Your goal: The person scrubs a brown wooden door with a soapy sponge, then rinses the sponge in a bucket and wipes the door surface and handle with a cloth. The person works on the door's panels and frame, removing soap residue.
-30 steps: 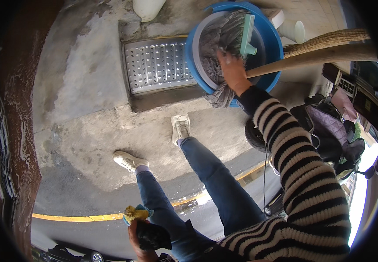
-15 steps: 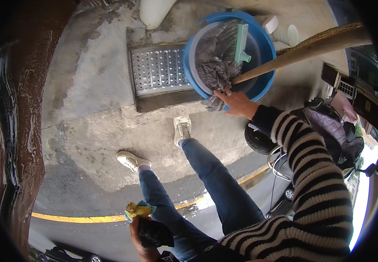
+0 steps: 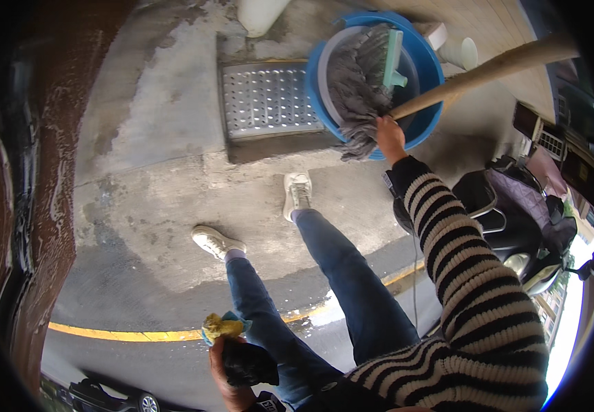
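Right hand (image 3: 391,141) moved up, seemingly gripping mop (image 3: 358,81); left hand (image 3: 225,380) well apart.

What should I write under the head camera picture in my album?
Right hand on a grey mop in a blue tub, left hand holding a yellow-and-blue bundle.

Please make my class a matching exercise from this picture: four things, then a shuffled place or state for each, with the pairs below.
Things
1. Mop head
2. Metal plate
3. Yellow-and-blue bundle
4. Wooden pole

Places or states
A. Held in the left hand
B. Slanting out over the blue tub
C. Grey, partly hanging over a rim
D. Pierced with holes, at floor level

Pairs: 1-C, 2-D, 3-A, 4-B
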`<state>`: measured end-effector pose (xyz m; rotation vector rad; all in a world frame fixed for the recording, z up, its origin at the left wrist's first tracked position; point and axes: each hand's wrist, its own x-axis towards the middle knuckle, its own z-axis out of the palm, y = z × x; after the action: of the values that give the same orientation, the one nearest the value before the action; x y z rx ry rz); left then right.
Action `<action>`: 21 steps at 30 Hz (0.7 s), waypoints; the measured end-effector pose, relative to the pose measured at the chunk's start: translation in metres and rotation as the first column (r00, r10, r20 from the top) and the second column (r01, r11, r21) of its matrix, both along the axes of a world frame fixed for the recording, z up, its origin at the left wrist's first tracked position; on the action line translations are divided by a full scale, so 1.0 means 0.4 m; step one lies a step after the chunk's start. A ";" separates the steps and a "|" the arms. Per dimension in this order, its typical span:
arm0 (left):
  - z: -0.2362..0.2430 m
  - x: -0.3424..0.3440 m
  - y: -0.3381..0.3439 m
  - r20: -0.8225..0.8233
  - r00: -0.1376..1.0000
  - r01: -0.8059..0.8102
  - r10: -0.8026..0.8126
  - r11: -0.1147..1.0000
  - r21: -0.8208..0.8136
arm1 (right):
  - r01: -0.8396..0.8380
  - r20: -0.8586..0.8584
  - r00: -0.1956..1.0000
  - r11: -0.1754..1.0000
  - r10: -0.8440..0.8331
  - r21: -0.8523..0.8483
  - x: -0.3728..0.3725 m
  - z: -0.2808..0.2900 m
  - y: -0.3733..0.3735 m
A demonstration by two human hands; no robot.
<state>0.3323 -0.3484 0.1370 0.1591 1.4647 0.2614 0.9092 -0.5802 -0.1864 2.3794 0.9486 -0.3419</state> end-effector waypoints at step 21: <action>0.282 0.207 0.313 0.121 0.990 -0.138 0.079 0.752 0.645 | 0.693 -0.900 -0.413 0.690 0.141 -0.211 -0.663 1.010 0.703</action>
<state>0.4150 -0.2234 0.2499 0.6247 1.2431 0.8709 0.6441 -0.2989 0.2176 2.1804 0.7005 -3.2879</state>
